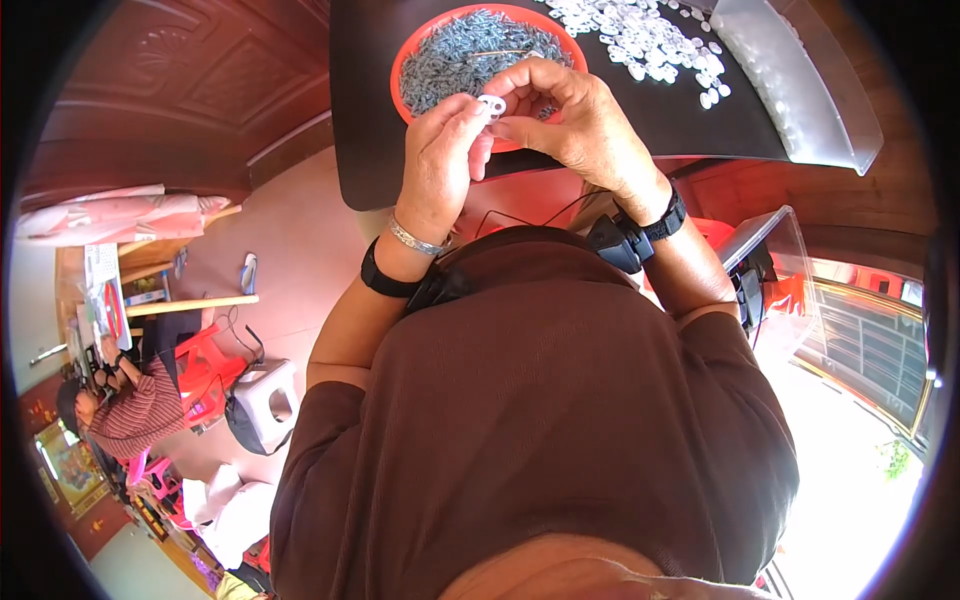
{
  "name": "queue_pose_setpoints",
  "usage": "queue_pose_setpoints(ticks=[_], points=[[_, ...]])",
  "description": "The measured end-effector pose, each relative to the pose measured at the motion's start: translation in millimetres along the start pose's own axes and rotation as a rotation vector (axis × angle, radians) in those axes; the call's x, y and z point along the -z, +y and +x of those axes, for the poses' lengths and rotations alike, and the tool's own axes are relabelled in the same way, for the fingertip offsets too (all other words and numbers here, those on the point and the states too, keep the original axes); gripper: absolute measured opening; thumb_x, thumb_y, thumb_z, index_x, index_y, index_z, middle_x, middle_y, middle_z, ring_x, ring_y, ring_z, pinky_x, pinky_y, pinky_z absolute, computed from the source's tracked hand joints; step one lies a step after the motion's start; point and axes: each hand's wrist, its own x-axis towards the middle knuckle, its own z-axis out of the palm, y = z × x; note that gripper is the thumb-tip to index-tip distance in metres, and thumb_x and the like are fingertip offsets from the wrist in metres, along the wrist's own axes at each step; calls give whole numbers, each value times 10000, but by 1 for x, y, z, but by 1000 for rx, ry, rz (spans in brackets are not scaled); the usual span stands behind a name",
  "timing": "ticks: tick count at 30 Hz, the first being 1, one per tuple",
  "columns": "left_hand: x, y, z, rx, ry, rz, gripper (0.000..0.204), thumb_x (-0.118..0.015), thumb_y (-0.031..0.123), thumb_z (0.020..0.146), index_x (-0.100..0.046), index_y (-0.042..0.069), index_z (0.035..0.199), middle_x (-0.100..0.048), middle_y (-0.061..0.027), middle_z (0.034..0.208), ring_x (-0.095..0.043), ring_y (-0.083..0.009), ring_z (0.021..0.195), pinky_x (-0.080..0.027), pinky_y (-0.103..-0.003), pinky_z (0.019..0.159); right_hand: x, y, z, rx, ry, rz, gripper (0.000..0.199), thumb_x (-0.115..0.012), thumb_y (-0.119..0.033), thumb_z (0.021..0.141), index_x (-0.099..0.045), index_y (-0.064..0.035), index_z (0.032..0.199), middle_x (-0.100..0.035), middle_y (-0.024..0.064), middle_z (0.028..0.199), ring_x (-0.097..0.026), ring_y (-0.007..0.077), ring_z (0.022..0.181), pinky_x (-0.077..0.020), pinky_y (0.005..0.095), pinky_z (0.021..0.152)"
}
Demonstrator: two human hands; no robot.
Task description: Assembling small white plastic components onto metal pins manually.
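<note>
Above the near rim of a red bowl (400,62), my left hand (440,150) pinches a small white oval plastic piece (491,105) with holes in it. My right hand (590,120) meets it from the other side, its thumb and index finger curled in around the piece. Anything small between the right fingertips is too fine to make out. Grey-blue metal hardware pieces (450,65) fill the bowl in a heap. On the black tabletop (365,130) to the right lies a loose spread of similar white pieces (650,45).
A clear plastic bin (800,90) holding whitish pieces lies at the table's right edge. Red stools (205,375) and a grey stool (268,405) stand at the left. Another person (135,410) in a striped top works at a far-left table.
</note>
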Motion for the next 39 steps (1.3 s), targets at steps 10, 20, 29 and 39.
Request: queue_pose_setpoints(ticks=[10, 20, 29, 39], points=[[-11, -4, 0, -24, 88, -16, 255, -517, 218, 913, -624, -9, 867, -539, -6, 591, -430, -55, 453, -308, -193, 419, -15, -6, -4, 291, 166, -528, 274, -697, -107, 702, -637, -53, 964, -617, 94, 780, -630, 255, 733, -521, 339, 656], [-1, -4, -6, -66, 67, -70, 312, -450, 227, 904, -587, -49, 856, -596, -89, 640, -504, -123, 504, -356, -228, 467, -24, -6, -6, 355, 184, -552, 204, -657, -128, 777, -631, -38, 959, -640, 99, 768, -638, 262, 712, -515, 343, 617], [-3, -6, -7, -109, 68, -129, 283, -495, 216, 901, -623, -24, 820, -583, -43, 620, -505, -90, 483, -363, -205, 449, -22, -7, -5, 371, 164, -503, 161, -644, -119, 799, -630, -40, 939, -634, 100, 735, -638, 266, 664, -510, 340, 579], [-3, -5, -7, -130, 76, -85, 292, -428, 215, 932, -557, -42, 877, -604, -111, 641, -479, -116, 483, -357, -211, 458, -17, -9, -1, 430, 126, -523, 224, -700, -111, 760, -646, -31, 962, -644, 96, 796, -641, 260, 690, -518, 332, 600]])
